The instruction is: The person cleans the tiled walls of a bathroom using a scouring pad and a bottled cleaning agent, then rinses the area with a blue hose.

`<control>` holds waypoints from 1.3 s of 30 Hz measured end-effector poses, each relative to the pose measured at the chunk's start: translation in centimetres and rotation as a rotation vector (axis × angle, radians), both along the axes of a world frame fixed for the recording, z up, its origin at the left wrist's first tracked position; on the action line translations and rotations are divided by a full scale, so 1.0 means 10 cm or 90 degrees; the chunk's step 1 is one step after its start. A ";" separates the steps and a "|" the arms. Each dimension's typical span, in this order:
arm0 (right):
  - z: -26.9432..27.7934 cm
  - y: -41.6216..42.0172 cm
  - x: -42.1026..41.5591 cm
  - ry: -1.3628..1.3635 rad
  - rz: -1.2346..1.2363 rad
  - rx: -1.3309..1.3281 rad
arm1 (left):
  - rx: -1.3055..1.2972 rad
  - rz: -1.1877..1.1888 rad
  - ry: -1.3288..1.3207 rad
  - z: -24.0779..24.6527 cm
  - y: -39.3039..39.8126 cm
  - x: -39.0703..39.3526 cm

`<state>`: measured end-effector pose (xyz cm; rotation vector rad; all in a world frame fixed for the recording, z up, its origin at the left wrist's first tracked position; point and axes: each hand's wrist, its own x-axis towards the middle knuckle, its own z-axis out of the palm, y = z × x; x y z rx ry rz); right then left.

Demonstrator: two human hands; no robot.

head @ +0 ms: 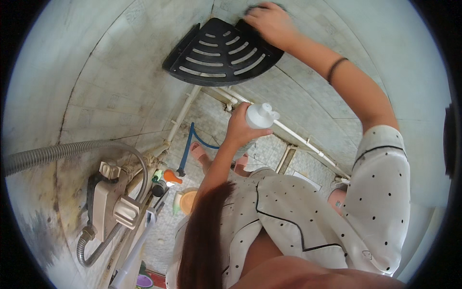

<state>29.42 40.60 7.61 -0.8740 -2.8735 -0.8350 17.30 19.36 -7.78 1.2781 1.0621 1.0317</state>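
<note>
My left hand [240, 124] is closed around a translucent white plastic bottle [260, 116] with a spout cap, held upright below the shelf. A black slotted corner shelf [216, 54] sits where two tiled walls meet. At the shelf's right rear, my right hand [270, 21] reaches to the wall with its fingers bent. A dark object [282, 6] shows partly behind that hand; what it is, and whether the fingers grip it, cannot be told. The shelf's slotted surface holds nothing that I can see.
A water heater valve unit [108, 209] with a corrugated metal hose [72, 151] is on the left wall. White pipes [299, 137] run low along the right wall. On the tiled floor are a blue hose [187, 151], an orange basin [188, 201] and several bottles.
</note>
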 end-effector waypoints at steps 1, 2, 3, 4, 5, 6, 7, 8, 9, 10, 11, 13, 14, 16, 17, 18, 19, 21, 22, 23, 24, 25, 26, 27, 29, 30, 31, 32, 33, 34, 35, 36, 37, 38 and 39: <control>0.00 -0.21 0.21 -0.059 -0.072 -0.041 | 0.014 -0.013 -0.003 0.01 0.00 0.02; -0.07 -0.39 0.43 -0.116 -0.141 -0.080 | 0.030 -0.021 -0.005 0.00 0.01 0.05; -0.15 -0.53 0.75 -0.049 -0.079 -0.075 | 0.050 -0.030 -0.011 0.00 0.05 0.08; -0.20 -0.63 0.95 0.017 -0.018 -0.070 | 0.042 -0.031 -0.029 0.01 0.04 0.08; -0.18 -0.65 0.95 0.018 -0.013 -0.057 | 0.032 -0.033 -0.045 0.01 0.02 0.10; -0.15 -0.62 0.90 0.020 -0.005 -0.047 | 0.020 -0.033 -0.059 0.00 0.03 0.13; -0.13 -0.59 0.80 0.023 0.005 -0.043 | 0.011 -0.033 -0.050 -0.01 0.04 0.15; -0.06 -0.48 0.66 -0.016 -0.016 -0.079 | -0.002 -0.038 -0.041 0.01 0.02 0.17; -0.07 -0.36 0.52 -0.001 -0.015 -0.066 | -0.014 -0.042 -0.035 0.00 0.00 0.23; -0.10 -0.25 0.39 0.012 -0.015 -0.055 | -0.016 -0.051 -0.043 -0.04 -0.03 0.30; -0.15 -0.21 0.34 0.028 -0.012 -0.042 | -0.017 -0.057 -0.047 -0.10 -0.05 0.34; -0.26 -0.39 0.52 0.036 -0.023 -0.054 | -0.019 -0.054 -0.048 -0.16 -0.02 0.30; -0.28 -0.53 0.74 0.046 -0.028 -0.062 | -0.019 -0.052 -0.053 -0.11 0.00 0.30; -0.25 -0.64 0.89 0.037 -0.022 -0.053 | -0.040 -0.061 -0.081 -0.16 0.04 0.34; -0.27 -0.61 0.87 0.000 -0.047 -0.067 | -0.028 -0.064 -0.071 -0.18 0.07 0.34; -0.16 -0.58 0.72 -0.036 -0.081 -0.082 | -0.015 -0.075 -0.060 -0.18 0.09 0.36; -0.08 -0.54 0.58 -0.075 -0.109 -0.095 | -0.001 -0.080 -0.053 -0.16 0.12 0.39; -0.10 -0.52 0.59 -0.031 -0.111 -0.092 | 0.035 -0.076 -0.027 -0.06 0.17 0.43; -0.16 -0.59 0.72 0.002 -0.102 -0.082 | 0.052 -0.072 -0.011 -0.04 0.20 0.40; -0.22 -0.68 0.87 0.036 -0.092 -0.072 | 0.032 -0.074 -0.030 -0.04 0.22 0.39; -0.25 -0.82 1.06 -0.002 -0.126 -0.084 | 0.016 -0.076 -0.052 -0.05 0.26 0.38; -0.25 -0.89 1.16 -0.019 -0.137 -0.092 | -0.003 -0.085 -0.071 -0.06 0.28 0.39; -0.25 -0.94 1.23 -0.036 -0.147 -0.101 | -0.012 -0.090 -0.076 -0.07 0.30 0.40; -0.25 -1.00 1.29 -0.049 -0.167 -0.111 | -0.022 -0.106 -0.077 -0.07 0.32 0.41; 0.06 -0.85 1.06 0.055 -0.126 -0.020 | -0.033 -0.127 -0.063 -0.07 0.36 0.41; 0.18 -0.80 0.98 0.100 -0.101 0.027 | -0.031 -0.133 -0.055 -0.03 0.36 0.39; 0.15 -0.85 1.04 0.091 -0.120 0.040 | -0.030 -0.139 -0.047 -0.02 0.36 0.39; 0.07 -0.95 1.15 0.081 -0.139 0.053 | -0.024 -0.146 -0.047 -0.04 0.35 0.41; -0.02 -1.06 1.26 0.075 -0.155 0.069 | -0.014 -0.149 -0.044 -0.07 0.35 0.40; -0.12 -1.19 1.36 0.052 -0.201 0.011 | -0.001 -0.153 -0.043 -0.07 0.37 0.42; -0.15 -1.19 1.44 0.050 -0.199 0.007 | -0.004 -0.174 -0.052 -0.06 0.39 0.43; -0.11 -1.20 1.44 0.051 -0.200 0.001 | -0.010 -0.198 -0.057 -0.05 0.41 0.43; -0.04 -1.20 1.44 0.054 -0.201 -0.007 | -0.019 -0.222 -0.061 -0.04 0.40 0.43; 0.11 -1.12 1.39 0.062 -0.185 0.047 | -0.015 -0.228 -0.041 -0.04 0.37 0.42; 0.15 -1.10 1.36 0.074 -0.186 0.068 | -0.006 -0.228 -0.028 -0.03 0.37 0.43</control>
